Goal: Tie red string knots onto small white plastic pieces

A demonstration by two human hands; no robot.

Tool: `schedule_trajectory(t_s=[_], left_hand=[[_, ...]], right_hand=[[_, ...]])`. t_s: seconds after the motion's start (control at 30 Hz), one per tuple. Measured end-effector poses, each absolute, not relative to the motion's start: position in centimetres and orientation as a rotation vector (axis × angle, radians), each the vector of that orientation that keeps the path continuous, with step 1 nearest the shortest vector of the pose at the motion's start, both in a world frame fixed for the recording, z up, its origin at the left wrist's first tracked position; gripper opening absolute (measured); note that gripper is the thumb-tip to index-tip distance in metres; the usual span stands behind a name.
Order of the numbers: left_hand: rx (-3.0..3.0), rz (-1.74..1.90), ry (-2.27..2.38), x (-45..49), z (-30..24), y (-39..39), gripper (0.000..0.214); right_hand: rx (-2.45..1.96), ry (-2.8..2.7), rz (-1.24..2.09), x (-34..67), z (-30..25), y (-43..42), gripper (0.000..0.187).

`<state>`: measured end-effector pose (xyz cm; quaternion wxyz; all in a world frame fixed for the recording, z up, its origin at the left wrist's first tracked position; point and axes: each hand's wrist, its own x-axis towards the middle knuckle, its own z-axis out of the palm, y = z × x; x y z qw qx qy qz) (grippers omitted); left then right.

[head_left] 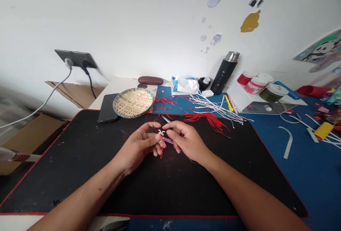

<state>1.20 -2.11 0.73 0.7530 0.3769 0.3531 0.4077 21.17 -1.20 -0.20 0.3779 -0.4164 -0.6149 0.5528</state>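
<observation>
Over the middle of the black mat [133, 188], my left hand [142, 140] pinches a small knotted piece of red and white cord [161, 137] between thumb and fingers. White cord ends stick up from it, and a red strand hangs below. My right hand [185, 138] is close on the right, its thumb and forefinger beside the white ends. A slim purple object [168, 141] shows between the hands and runs into my right fingers; its kind is unclear. Just beyond my right fingertips is a pointed metal blade [165, 119], the rest of it hidden by that hand.
Behind lie red cords [210, 121], white cords [215, 106], a shallow woven basket [133, 101] and a black phone [108, 108]. A tissue pack [183, 85], a black flask [225, 73] and paint jars [273, 92] stand along the back. Paper strips [287, 142] lie right.
</observation>
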Motion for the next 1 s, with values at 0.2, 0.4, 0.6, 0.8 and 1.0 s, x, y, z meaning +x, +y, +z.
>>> schedule_trajectory(t_s=[0.2,0.4,0.6,0.8,1.0], left_hand=[[0.643,0.726,0.674,1.07,0.57,-2.33,0.047],[0.508,0.701,0.591,0.84,0.72,-2.39,0.049],[0.535,0.66,0.59,0.81,0.35,-2.31,0.042],[0.619,0.677,0.653,0.88,0.43,-2.2,0.041],[0.82,0.85,0.827,0.5,0.56,-1.64,0.044]], right_hand=[[-0.948,-1.587,1.553,21.19,-0.33,-1.33,0.034],[-0.907,-1.586,1.718,20.98,0.0,-1.39,0.034],[-0.906,-1.511,1.775,20.94,-0.05,-1.3,0.037],[-0.901,-1.502,1.765,21.21,-0.17,-1.25,0.03],[-0.999,-1.515,1.668,21.56,0.5,-1.05,0.027]])
